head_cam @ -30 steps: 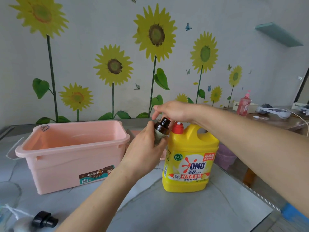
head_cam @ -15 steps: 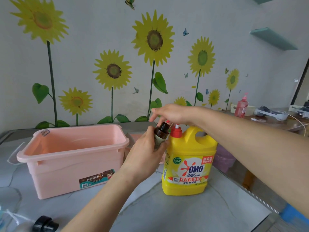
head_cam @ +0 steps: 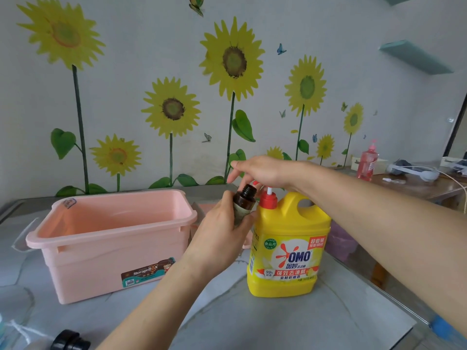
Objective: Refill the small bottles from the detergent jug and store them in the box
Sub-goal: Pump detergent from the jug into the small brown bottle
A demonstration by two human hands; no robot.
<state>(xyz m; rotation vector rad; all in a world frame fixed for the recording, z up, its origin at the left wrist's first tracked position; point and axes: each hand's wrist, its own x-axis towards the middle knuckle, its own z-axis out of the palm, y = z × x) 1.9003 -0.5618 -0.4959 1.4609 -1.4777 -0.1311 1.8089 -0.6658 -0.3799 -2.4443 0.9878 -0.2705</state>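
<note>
detergent jug [head_cam: 288, 248]: OMO | box [head_cam: 113, 238]: "Storage Box" (pink) | left hand [head_cam: 222, 238] grips brown bottle [head_cam: 243, 200] | right hand [head_cam: 262, 170], fingers loose, atop red pump [head_cam: 268, 199]

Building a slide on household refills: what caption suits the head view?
Left hand holds a small brown bottle by the pump of a yellow jug, right hand resting atop; pink box alongside.

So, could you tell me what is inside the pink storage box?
No bottles show inside the pink storage box; only bare inner walls are visible, and its near wall hides the bottom.
</note>
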